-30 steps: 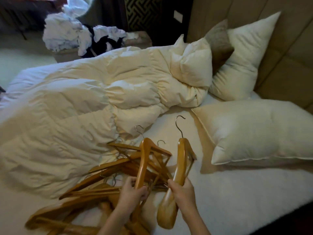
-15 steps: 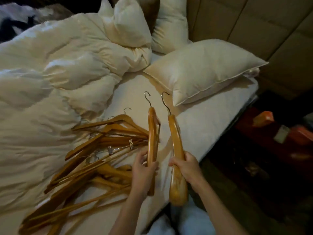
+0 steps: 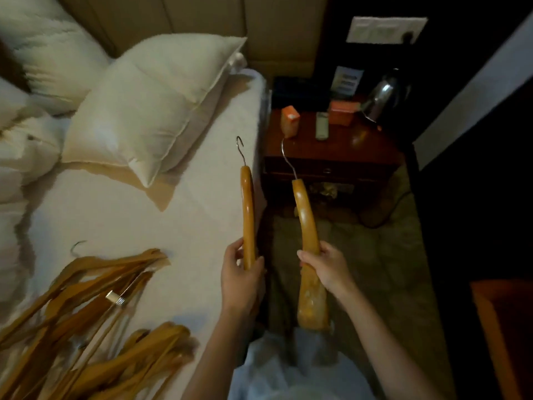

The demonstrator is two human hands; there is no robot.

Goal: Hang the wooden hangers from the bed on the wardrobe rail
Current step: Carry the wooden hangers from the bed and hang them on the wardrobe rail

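Note:
My left hand (image 3: 240,280) grips a slim wooden hanger (image 3: 248,210) by its lower end, metal hook up, over the bed's right edge. My right hand (image 3: 326,268) holds a thicker wooden hanger (image 3: 307,226) the same way, out over the floor beside the bed. Both hangers stand nearly upright and a little apart. A pile of several more wooden hangers (image 3: 95,319) lies on the white sheet (image 3: 150,226) at the lower left. No wardrobe rail is in view.
White pillows (image 3: 150,102) lie at the head of the bed against a padded headboard (image 3: 230,27). A dark wooden nightstand (image 3: 331,151) beside the bed carries an orange carton, a remote, an orange box and a metal kettle. Green carpet (image 3: 389,255) lies below.
The view has swung right, away from the duvet toward the nightstand. Both hands have carried their hangers from above the pile to the bed's right edge and over the floor.

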